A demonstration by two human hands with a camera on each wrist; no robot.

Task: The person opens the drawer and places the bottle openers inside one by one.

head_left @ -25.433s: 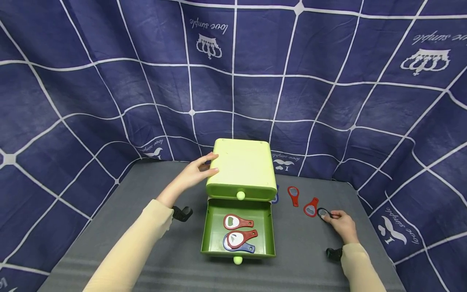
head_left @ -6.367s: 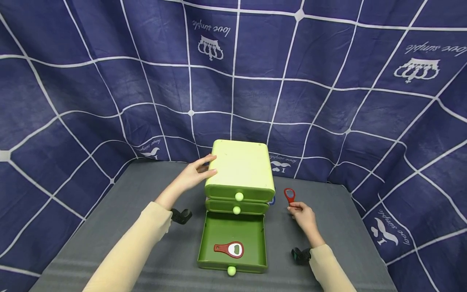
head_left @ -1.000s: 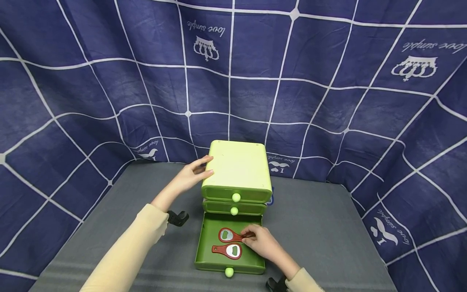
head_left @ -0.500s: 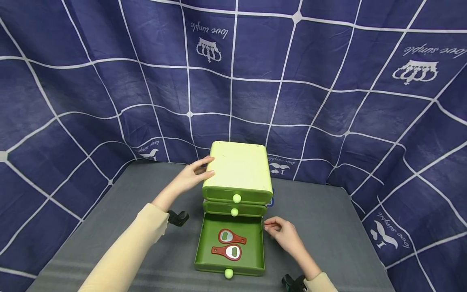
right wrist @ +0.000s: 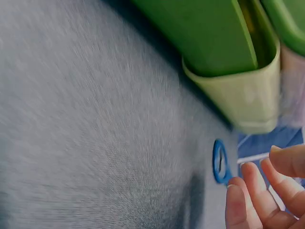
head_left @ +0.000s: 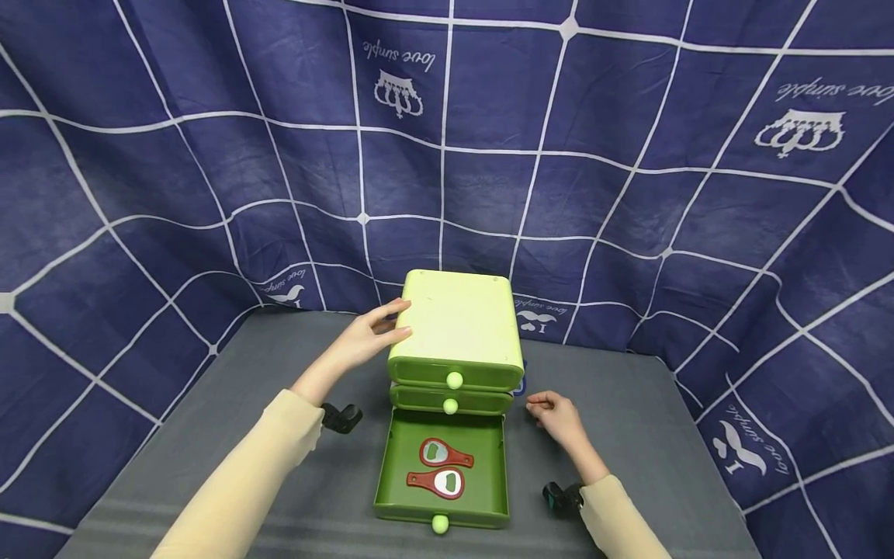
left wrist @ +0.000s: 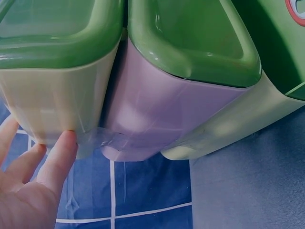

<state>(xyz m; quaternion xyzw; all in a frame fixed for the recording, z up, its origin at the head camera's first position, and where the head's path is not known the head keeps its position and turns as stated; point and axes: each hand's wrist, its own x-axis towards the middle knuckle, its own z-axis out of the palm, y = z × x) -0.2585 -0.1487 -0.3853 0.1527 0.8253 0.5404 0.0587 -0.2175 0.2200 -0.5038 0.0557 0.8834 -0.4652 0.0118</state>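
Observation:
A light green three-drawer cabinet (head_left: 457,318) stands in the middle of the table. Fingers of my left hand (head_left: 359,340) rest against its upper left side, thumb and fingers spread, as the left wrist view confirms. Its bottom drawer (head_left: 447,425) is pulled out; two red bottle openers lie inside, one farther back (head_left: 457,458) and one nearer the front (head_left: 422,480). My right hand (head_left: 557,419) hovers right of the cabinet, loosely bent and holding nothing. Just beyond its fingertips lies a blue bottle opener (right wrist: 216,164), partly hidden behind the cabinet in the head view.
The upper and middle drawers, with round knobs (head_left: 455,380), are pushed in. Grey cloth (head_left: 628,435) covers the table. A dark blue curtain (head_left: 447,186) with white lines hangs behind and at both sides. A black camera mount (head_left: 342,418) sits at the left wrist.
My right hand has let go of the second red bottle opener inside the bottom drawer and moved out to the right and back. Earlier, the middle drawer was pushed in. The left hand stays put.

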